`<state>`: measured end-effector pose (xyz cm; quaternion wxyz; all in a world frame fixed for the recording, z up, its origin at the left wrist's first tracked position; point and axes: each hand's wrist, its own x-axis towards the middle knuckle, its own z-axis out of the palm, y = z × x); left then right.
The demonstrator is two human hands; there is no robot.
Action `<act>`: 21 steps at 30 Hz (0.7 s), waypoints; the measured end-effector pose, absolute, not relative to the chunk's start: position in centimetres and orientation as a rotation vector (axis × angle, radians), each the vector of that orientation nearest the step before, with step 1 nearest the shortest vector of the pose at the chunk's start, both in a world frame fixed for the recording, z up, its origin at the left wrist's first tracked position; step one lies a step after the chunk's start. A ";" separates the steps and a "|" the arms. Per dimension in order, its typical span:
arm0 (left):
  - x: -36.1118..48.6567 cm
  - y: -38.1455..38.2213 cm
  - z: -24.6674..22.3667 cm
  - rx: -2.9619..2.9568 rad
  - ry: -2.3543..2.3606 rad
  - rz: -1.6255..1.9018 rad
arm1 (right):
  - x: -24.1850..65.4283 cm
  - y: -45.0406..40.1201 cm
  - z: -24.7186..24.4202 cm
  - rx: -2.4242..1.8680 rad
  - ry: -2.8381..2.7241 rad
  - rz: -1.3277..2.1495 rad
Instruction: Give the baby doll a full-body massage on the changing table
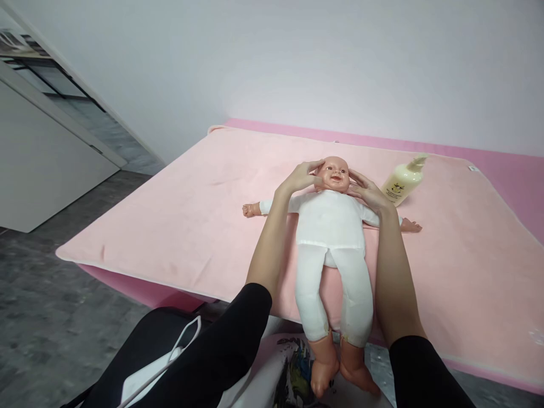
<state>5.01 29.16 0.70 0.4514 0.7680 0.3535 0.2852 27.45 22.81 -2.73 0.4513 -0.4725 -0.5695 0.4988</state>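
Note:
A baby doll [330,218] in a white cloth body lies on its back, face up, its arms spread and its legs hanging over the near edge. My left hand [302,174] rests against one side of the doll's head, fingers stretched out towards the temple and cheek. On the opposite side, my right hand [370,190] touches the head with extended fingers. Neither hand wraps around the head. Just beyond my right hand is a pale yellow pump bottle [402,182], which appears tilted.
Under the doll a pink blanket [170,221] covers a pink padded table [516,187]. A pale wall [340,68] stands behind. At the left are a white door panel [46,153] and grey floor [34,317]. Near my lap lies a white device with a cable [148,377].

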 end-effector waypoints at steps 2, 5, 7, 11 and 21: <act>5.0 29.2 0.6 1.920 0.860 0.704 | 27.3 22.7 -2.5 -1.162 -1.399 1.239; 5.1 29.4 0.4 1.950 0.851 0.734 | 26.9 22.5 -2.0 -1.179 -1.385 1.240; 5.1 29.4 0.3 1.968 0.869 0.770 | 26.7 22.4 -1.8 -1.189 -1.373 1.237; 5.2 29.3 0.3 1.966 0.900 0.809 | 26.7 22.5 -2.0 -1.170 -1.358 1.244; 5.7 28.6 0.9 1.898 0.953 0.818 | 27.4 23.2 -2.3 -1.280 -1.452 1.103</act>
